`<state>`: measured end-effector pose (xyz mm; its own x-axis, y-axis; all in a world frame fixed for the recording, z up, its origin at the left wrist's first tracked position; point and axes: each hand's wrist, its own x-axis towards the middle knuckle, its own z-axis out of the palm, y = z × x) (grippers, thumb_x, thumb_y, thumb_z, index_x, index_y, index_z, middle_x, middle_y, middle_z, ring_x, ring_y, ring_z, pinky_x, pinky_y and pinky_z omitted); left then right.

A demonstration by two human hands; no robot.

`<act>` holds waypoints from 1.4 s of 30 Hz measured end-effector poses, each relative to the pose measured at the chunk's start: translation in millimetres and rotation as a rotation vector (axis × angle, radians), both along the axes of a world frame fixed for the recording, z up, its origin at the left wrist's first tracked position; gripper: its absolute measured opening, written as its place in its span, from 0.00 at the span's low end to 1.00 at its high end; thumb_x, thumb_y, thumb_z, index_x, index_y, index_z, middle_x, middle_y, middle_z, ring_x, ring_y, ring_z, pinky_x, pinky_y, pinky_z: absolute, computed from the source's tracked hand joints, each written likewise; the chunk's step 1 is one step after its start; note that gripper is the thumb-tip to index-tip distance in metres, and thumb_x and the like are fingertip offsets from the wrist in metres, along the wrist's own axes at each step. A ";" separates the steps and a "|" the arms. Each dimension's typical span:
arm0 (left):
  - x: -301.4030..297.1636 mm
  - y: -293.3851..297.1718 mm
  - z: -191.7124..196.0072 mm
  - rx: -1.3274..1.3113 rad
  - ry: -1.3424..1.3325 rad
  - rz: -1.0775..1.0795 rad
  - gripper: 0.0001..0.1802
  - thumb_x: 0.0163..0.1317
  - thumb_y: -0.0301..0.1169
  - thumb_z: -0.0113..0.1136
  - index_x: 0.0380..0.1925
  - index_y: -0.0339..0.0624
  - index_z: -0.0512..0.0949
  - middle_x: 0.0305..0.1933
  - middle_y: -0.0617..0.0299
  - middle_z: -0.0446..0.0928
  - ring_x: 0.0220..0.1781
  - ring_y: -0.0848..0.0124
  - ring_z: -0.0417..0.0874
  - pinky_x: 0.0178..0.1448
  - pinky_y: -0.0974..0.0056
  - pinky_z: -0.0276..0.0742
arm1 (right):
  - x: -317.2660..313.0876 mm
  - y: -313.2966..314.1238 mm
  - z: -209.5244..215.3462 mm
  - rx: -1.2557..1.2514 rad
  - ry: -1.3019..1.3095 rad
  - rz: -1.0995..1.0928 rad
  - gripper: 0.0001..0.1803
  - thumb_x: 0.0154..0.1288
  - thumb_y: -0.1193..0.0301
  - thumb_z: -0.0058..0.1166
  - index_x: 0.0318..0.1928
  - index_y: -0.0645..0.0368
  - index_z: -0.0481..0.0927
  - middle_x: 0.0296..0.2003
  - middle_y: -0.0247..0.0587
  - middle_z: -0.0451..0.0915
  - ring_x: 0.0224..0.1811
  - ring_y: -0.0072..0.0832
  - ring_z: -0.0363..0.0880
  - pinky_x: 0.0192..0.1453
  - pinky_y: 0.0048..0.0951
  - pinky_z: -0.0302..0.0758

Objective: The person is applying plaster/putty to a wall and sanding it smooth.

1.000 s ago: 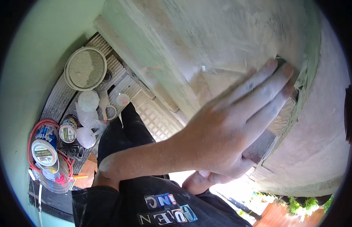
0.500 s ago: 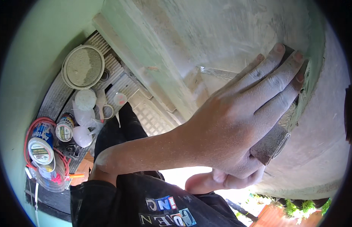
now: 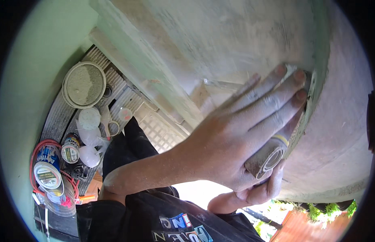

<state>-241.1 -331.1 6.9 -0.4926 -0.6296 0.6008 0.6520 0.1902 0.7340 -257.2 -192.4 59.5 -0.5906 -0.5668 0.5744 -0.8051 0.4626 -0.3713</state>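
Observation:
My left hand (image 3: 244, 133), pale with dust, holds a flat-bladed plastering tool (image 3: 265, 162) against the wall. Its fingers lie straight along the blade, and a grey tube-shaped part with a round end shows at the thumb side; palm and thumb are hidden. Fresh, rough paste lines the curved wall edge (image 3: 310, 92) beside the fingertips. Below the left palm is my right hand (image 3: 256, 197), its fingers curled close to the tube's end. What they hold, if anything, is hidden. Grey smears cover the wall face (image 3: 236, 40) beyond the fingers.
On the ribbed dark bench (image 3: 60, 111) at left stand a white tub (image 3: 65, 97) of grey paste, knotted plastic bags (image 3: 89, 156), a small can (image 3: 70, 153), a blue can (image 3: 47, 169) and a red hose (image 3: 33, 167). Green plants (image 3: 332, 211) show at lower right.
My left hand and the tool have shifted down and left in view, and the tool has turned, showing its round end. My right fingers have risen towards it. The whole view has shifted slightly.

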 end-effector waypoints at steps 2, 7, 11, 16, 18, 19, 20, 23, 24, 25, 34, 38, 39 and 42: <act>-1.8 4.8 2.3 0.032 0.034 -0.021 0.40 0.49 0.36 0.63 0.64 0.25 0.69 0.74 0.35 0.59 0.78 0.41 0.57 0.75 0.37 0.59 | 3.3 6.2 0.5 -0.068 -0.111 0.007 0.21 0.76 0.61 0.46 0.38 0.71 0.67 0.29 0.41 0.66 0.23 0.25 0.70 0.26 0.17 0.64; -24.5 -6.9 -1.2 0.202 0.330 0.296 0.43 0.47 0.39 0.65 0.63 0.25 0.69 0.74 0.35 0.59 0.78 0.40 0.56 0.76 0.39 0.59 | 4.4 6.8 -10.5 -0.233 -0.373 0.012 0.22 0.76 0.59 0.46 0.45 0.72 0.66 0.36 0.46 0.69 0.31 0.29 0.73 0.34 0.23 0.68; 1.4 -4.7 -2.8 0.022 0.037 -0.078 0.43 0.48 0.38 0.65 0.65 0.28 0.68 0.74 0.37 0.60 0.78 0.43 0.57 0.77 0.39 0.57 | 9.2 13.7 -10.0 -0.376 -0.597 0.034 0.24 0.75 0.58 0.45 0.51 0.72 0.65 0.42 0.50 0.71 0.38 0.32 0.75 0.41 0.28 0.71; -4.2 -26.9 -6.6 -0.057 0.027 0.068 0.46 0.47 0.40 0.67 0.67 0.29 0.67 0.75 0.40 0.59 0.79 0.44 0.56 0.78 0.40 0.56 | 16.7 11.4 -12.1 -0.552 -0.858 0.025 0.28 0.75 0.57 0.45 0.58 0.73 0.64 0.48 0.56 0.74 0.46 0.36 0.78 0.49 0.34 0.76; -2.2 -20.3 -9.2 -0.057 -0.016 0.000 0.47 0.46 0.42 0.68 0.67 0.28 0.67 0.76 0.40 0.59 0.79 0.44 0.55 0.78 0.39 0.57 | 18.4 12.1 -13.3 -0.633 -0.976 0.019 0.30 0.75 0.56 0.45 0.61 0.73 0.64 0.51 0.58 0.75 0.50 0.37 0.80 0.53 0.36 0.77; 3.1 -13.8 -12.1 -0.060 -0.024 0.002 0.47 0.46 0.42 0.68 0.67 0.28 0.67 0.76 0.40 0.59 0.79 0.44 0.55 0.78 0.39 0.57 | 21.6 11.2 -13.2 -0.672 -1.036 0.023 0.31 0.75 0.56 0.45 0.62 0.73 0.63 0.53 0.59 0.76 0.51 0.38 0.80 0.54 0.37 0.78; 5.9 -5.5 -16.3 -0.041 -0.036 -0.056 0.47 0.47 0.42 0.67 0.67 0.28 0.67 0.76 0.40 0.59 0.79 0.44 0.55 0.77 0.39 0.57 | 24.4 7.3 -12.5 -0.710 -1.089 0.026 0.32 0.75 0.56 0.44 0.63 0.73 0.63 0.54 0.60 0.76 0.53 0.39 0.81 0.56 0.38 0.79; 5.3 0.3 -17.9 -0.029 -0.036 -0.081 0.47 0.46 0.42 0.66 0.67 0.28 0.67 0.76 0.39 0.58 0.80 0.44 0.54 0.77 0.39 0.58 | 29.6 -5.2 5.3 -0.783 -1.220 0.095 0.32 0.75 0.56 0.45 0.64 0.73 0.63 0.54 0.59 0.77 0.53 0.40 0.81 0.59 0.41 0.78; 3.8 -1.4 -16.9 -0.041 -0.022 -0.047 0.48 0.45 0.42 0.66 0.67 0.27 0.66 0.76 0.39 0.57 0.80 0.43 0.54 0.77 0.40 0.58 | 27.3 -6.3 7.9 -0.853 -1.326 0.246 0.32 0.74 0.56 0.46 0.64 0.73 0.63 0.54 0.58 0.77 0.54 0.41 0.81 0.61 0.42 0.77; 3.7 -14.9 -5.4 -0.081 -0.034 -0.057 0.51 0.42 0.42 0.68 0.68 0.26 0.65 0.76 0.38 0.56 0.80 0.43 0.51 0.78 0.41 0.57 | 27.1 -3.6 8.0 -0.858 -1.305 0.231 0.32 0.74 0.56 0.46 0.64 0.73 0.63 0.54 0.58 0.77 0.54 0.41 0.81 0.61 0.42 0.77; 7.1 6.4 -12.8 -0.094 -0.058 -0.113 0.54 0.37 0.38 0.69 0.67 0.22 0.63 0.77 0.35 0.53 0.80 0.40 0.51 0.79 0.41 0.55 | 31.1 16.0 -12.3 -0.722 -1.207 -0.030 0.32 0.75 0.57 0.42 0.67 0.71 0.63 0.58 0.57 0.75 0.60 0.41 0.77 0.66 0.41 0.73; 8.8 3.1 -6.7 -0.087 -0.051 -0.052 0.56 0.34 0.35 0.69 0.67 0.21 0.62 0.77 0.35 0.53 0.80 0.41 0.51 0.79 0.41 0.55 | 35.9 24.7 -24.0 -0.710 -1.057 -0.032 0.33 0.74 0.55 0.42 0.66 0.72 0.63 0.58 0.57 0.75 0.59 0.39 0.77 0.64 0.40 0.74; 11.3 6.7 -8.2 -0.089 -0.052 -0.052 0.56 0.34 0.35 0.69 0.67 0.21 0.62 0.77 0.35 0.53 0.80 0.41 0.51 0.79 0.41 0.55 | 33.2 23.4 -24.9 -0.673 -1.063 0.026 0.33 0.74 0.55 0.42 0.66 0.72 0.63 0.58 0.56 0.75 0.59 0.40 0.77 0.63 0.40 0.74; 14.9 9.2 -13.8 -0.122 -0.119 -0.120 0.56 0.33 0.34 0.70 0.68 0.21 0.62 0.77 0.35 0.53 0.80 0.41 0.51 0.78 0.41 0.56 | 27.9 16.9 -26.4 -0.664 -1.123 0.076 0.34 0.75 0.55 0.42 0.67 0.72 0.63 0.58 0.57 0.75 0.58 0.40 0.78 0.63 0.39 0.74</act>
<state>-226.2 -321.9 -6.8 -0.6319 -0.4882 0.6020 0.5853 0.2085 0.7835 -229.2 -175.5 33.0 -0.9068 -0.4206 -0.0272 0.0761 -0.1000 -0.9921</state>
